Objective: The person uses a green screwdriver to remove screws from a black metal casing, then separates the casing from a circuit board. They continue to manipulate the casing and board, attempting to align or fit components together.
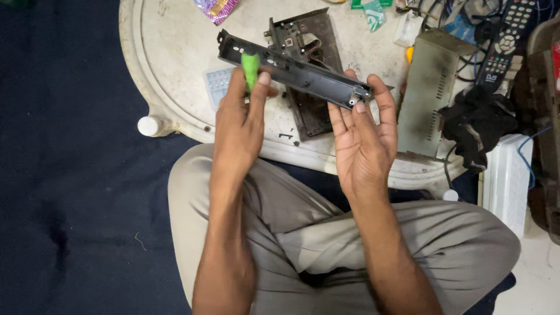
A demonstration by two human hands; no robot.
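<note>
Black plastic panel (pixel 294 69) gripped at its end by right hand (pixel 364 137); left hand (pixel 242 119) clamps green-handled screwdriver (pixel 251 69).

Panel (pixel 294 71): long, narrow black plastic strip, like the front face of a set-top box, with small holes and cut-outs along its inner side.
Panel pose: held in the air above the white table, slanting from upper left down to lower right, hollow inner side turned up.
Panel hold: its lower right end is pinched between fingers and thumb; the left end hangs free.
Screwdriver (pixel 251 69): bright green handle, short and stubby, standing nearly upright.
Screwdriver position: gripped from below, handle top just in front of the panel's left part; its shaft and tip are hidden.
</note>
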